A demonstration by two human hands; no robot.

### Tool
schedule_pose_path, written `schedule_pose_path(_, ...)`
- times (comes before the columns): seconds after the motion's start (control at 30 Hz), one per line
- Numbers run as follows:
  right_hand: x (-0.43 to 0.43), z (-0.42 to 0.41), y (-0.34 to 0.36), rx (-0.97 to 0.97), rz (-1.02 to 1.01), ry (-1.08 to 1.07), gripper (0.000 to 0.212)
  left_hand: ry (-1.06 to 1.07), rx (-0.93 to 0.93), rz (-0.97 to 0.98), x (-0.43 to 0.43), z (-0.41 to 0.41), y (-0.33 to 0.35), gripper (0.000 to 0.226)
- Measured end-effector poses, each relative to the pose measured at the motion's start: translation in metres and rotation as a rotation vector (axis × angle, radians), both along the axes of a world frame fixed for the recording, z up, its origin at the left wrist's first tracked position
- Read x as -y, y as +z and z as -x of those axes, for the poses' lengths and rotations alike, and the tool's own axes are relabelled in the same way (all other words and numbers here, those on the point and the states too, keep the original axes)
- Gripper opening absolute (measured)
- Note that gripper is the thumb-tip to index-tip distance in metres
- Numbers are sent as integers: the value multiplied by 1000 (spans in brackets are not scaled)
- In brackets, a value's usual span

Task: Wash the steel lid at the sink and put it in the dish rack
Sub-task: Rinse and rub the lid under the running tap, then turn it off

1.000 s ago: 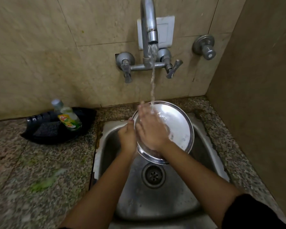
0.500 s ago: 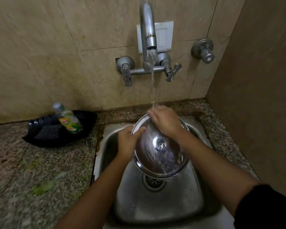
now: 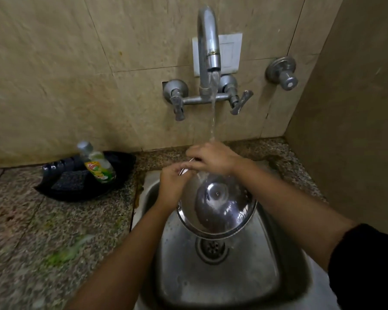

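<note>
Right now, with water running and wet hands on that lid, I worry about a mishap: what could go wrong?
The steel lid is wet and tilted over the sink, held only at its upper rim by the left hand and right hand; it may slip and clatter down. The tap stream could splash onto the counter.

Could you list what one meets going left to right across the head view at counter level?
Black tray → soap bottle → left hand → steel lid → right forearm.
</note>
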State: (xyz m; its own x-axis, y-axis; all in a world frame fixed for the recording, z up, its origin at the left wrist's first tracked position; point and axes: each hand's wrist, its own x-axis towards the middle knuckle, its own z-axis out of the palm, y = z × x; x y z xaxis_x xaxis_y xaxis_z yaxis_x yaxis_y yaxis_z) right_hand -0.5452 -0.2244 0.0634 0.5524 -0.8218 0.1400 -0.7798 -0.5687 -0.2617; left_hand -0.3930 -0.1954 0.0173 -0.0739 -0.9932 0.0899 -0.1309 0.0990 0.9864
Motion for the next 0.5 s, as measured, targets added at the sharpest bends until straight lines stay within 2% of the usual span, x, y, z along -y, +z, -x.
schedule_pose_path(0.1,10,37,-11,525,-200,-281,36,176,-153,-73,-5,-6,-4,16)
schedule_pose_path(0.13,10,48,-16,671,-200,-362,36,193,-200,-95,-6,-8,-5,15)
schedule_pose_path(0.17,10,53,-20,735,-173,-394,36,159,-236,-127,-5,-10,-5,10)
schedule_pose_path(0.2,10,52,-19,737,-173,-388,36,77,-235,-171,-4,-11,-1,3)
schedule_pose_path(0.27,8,34,-9,559,-210,-314,38,-97,-122,-275,3,-10,5,12)
schedule_pose_path(0.33,9,21,0,377,-202,-207,40,-223,20,-274,12,-7,11,19)
schedule_pose_path(0.37,11,20,-1,358,-194,-191,41,-229,24,-248,14,-5,12,19)
schedule_pose_path(0.43,13,34,-7,518,-226,-285,44,-129,-34,-211,12,-3,15,13)
schedule_pose_path(0.5,13,54,-18,805,-224,-436,44,-3,-159,-235,9,-9,8,13)
